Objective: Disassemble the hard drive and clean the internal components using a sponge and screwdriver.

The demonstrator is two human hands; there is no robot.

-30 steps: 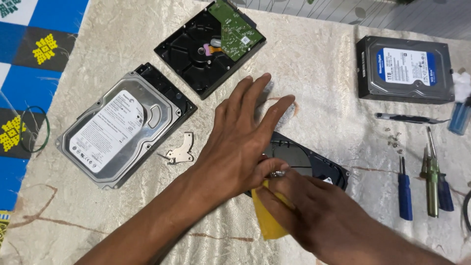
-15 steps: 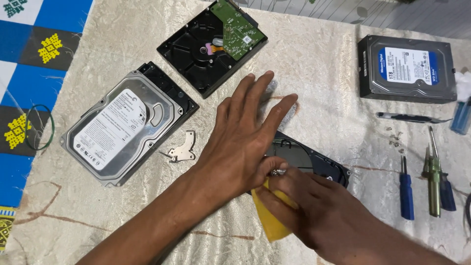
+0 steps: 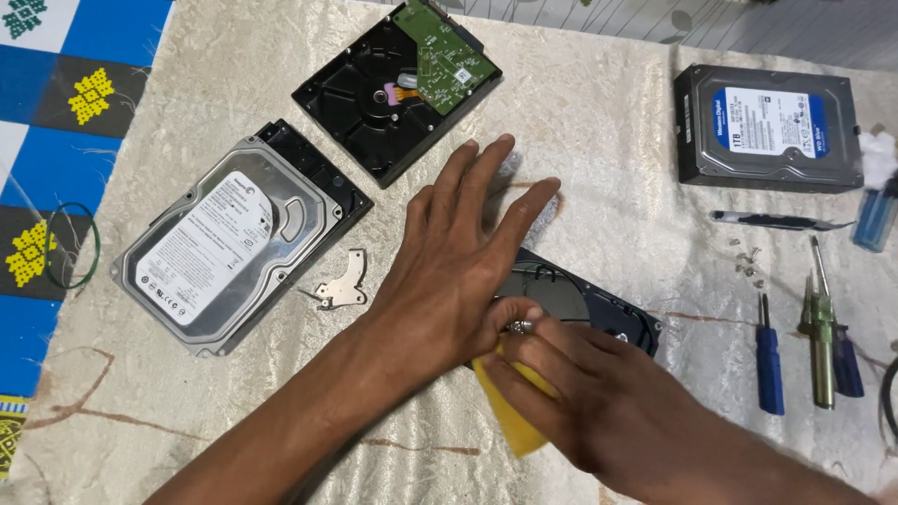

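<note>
We see the left hand (image 3: pixel 458 252) laid flat, palm down, fingers straight & slightly spread, pressing on a black hard drive (image 3: pixel 580 299) that lies on the cream cloth (image 3: pixel 608 140) near the middle of the table. Most of that drive is hidden under the hand; only its right part & corner show. The right hand (image 3: pixel 599 402) comes in from the lower right w/ fingers curled together, pinched on a small metal bit at the drive's near edge; we can't tell what the bit is. A yellow piece (image 3: pixel 510 407) sits under the right hand's fingers, touching them, poking out toward the lower left; whether it's gripped we can't tell.

Just left of the left wrist lies a small flat metal bracket (image 3: pixel 341 285), apart from the hand. Further left, a silver-topped hard drive w/ white label (image 3: pixel 234 248) rests tilted on the cloth. Above it, a black drive turned bottom-up w/ a green circuit board (image 3: pixel 398 84) on its upper right end. Top right, another black drive w/ blue & white label (image 3: pixel 772 126), well apart from both hands. Right side: a blue-handled screwdriver (image 3: pixel 769 360), a green-handled screwdriver (image 3: pixel 820 337) beside it, a few tiny screws (image 3: pixel 748 262) above them, a blue lighter (image 3: pixel 876 217) near the edge. A green ring (image 3: pixel 70 245) lies at far left on the patterned mat
</note>
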